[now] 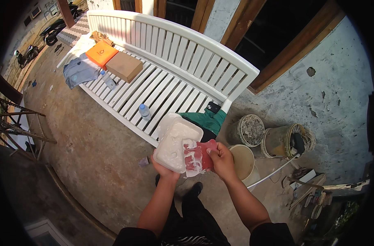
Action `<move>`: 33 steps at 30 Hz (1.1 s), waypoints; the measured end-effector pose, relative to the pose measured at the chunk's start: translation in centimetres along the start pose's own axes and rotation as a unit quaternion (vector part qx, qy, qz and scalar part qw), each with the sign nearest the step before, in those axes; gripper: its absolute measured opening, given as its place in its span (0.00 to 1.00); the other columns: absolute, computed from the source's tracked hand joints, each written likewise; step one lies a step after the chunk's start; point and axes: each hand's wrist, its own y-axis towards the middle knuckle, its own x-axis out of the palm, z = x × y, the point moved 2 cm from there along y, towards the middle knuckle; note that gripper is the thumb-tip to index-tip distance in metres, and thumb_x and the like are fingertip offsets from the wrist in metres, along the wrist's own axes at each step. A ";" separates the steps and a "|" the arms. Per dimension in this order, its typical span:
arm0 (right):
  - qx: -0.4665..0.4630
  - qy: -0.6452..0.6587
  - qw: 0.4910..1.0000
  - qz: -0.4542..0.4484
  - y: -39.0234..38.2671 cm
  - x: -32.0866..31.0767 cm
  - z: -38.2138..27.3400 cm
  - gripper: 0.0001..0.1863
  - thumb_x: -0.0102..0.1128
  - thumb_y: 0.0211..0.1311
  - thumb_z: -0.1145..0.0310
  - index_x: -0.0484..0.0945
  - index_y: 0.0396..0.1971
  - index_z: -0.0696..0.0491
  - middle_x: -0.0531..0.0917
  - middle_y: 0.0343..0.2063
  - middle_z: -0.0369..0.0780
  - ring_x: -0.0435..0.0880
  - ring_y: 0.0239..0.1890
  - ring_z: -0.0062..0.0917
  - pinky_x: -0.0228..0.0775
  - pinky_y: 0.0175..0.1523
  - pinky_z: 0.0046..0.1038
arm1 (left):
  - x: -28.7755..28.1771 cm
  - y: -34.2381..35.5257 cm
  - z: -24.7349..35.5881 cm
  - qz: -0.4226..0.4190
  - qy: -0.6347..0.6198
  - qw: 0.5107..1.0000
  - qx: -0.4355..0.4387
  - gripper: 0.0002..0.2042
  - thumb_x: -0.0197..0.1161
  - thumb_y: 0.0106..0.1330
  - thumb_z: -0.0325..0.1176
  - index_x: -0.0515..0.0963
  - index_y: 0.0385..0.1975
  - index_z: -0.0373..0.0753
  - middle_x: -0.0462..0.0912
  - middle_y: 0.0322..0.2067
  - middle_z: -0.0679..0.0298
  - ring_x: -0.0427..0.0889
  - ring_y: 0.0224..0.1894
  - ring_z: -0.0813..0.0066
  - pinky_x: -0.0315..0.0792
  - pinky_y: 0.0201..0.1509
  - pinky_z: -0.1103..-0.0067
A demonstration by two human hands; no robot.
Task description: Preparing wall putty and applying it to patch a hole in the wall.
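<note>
My left hand (165,169) supports a shallow white tray (178,168) from below at its near left corner, most of its fingers hidden underneath. Creamy white paste (176,143) coats the inside of the tray. Pinched between the thumb and fingers of my right hand (223,163) is a flat red plastic scraper (206,152). White paste is smeared thickly over the scraper's left part, which lies against or just over the tray's right edge; I cannot tell whether they touch.
Ahead stands a white slatted bench (154,88) with a bottle (144,111), a cardboard box (124,67), an orange box (101,54), green cloth (207,120) and a phone (213,107). Buckets (241,158) stand at the right by the wall. A metal frame (18,127) is at the left.
</note>
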 end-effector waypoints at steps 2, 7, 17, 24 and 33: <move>0.009 -0.031 0.999 -0.003 -0.3 -0.6 0.6 0.04 0.55 0.72 0.71 0.74 0.39 0.56 0.83 0.26 0.35 0.80 0.20 0.16 0.74 0.19 0.21 | -0.2 0.0 0.1 0.005 0.019 1.000 0.015 0.33 0.36 0.71 0.57 0.70 0.65 0.39 0.75 0.62 0.56 0.75 0.63 0.55 0.70 0.67 0.60; 0.050 -0.075 0.996 -0.008 -1.7 -1.3 0.3 0.03 0.55 0.72 0.72 0.74 0.38 0.56 0.83 0.26 0.36 0.80 0.19 0.16 0.73 0.18 0.21 | -1.2 -0.4 0.0 0.009 0.008 1.000 0.017 0.33 0.38 0.71 0.54 0.70 0.66 0.36 0.74 0.63 0.54 0.75 0.64 0.54 0.71 0.67 0.59; 0.066 -0.099 0.991 -0.065 -3.9 -4.0 -0.5 0.04 0.54 0.72 0.75 0.76 0.42 0.57 0.84 0.28 0.36 0.81 0.22 0.15 0.74 0.20 0.21 | -2.4 0.9 0.0 -0.033 -0.039 0.999 0.002 0.33 0.38 0.71 0.54 0.69 0.67 0.36 0.72 0.65 0.53 0.73 0.65 0.49 0.70 0.68 0.55; -0.054 -0.150 0.987 0.019 1.7 -6.8 0.7 0.05 0.55 0.70 0.75 0.77 0.41 0.58 0.84 0.30 0.36 0.83 0.25 0.17 0.76 0.22 0.23 | -5.9 2.1 3.3 -0.024 -0.030 0.999 0.026 0.33 0.38 0.72 0.57 0.66 0.70 0.43 0.67 0.69 0.53 0.70 0.66 0.40 0.68 0.61 0.37; 0.158 -0.172 0.972 0.010 19.1 -2.8 13.0 0.11 0.56 0.64 0.69 0.81 0.41 0.60 0.85 0.34 0.42 0.87 0.31 0.28 0.85 0.29 0.31 | -14.3 2.6 10.0 -0.020 -0.108 0.992 0.060 0.35 0.39 0.72 0.59 0.61 0.72 0.43 0.61 0.72 0.48 0.66 0.67 0.30 0.66 0.53 0.26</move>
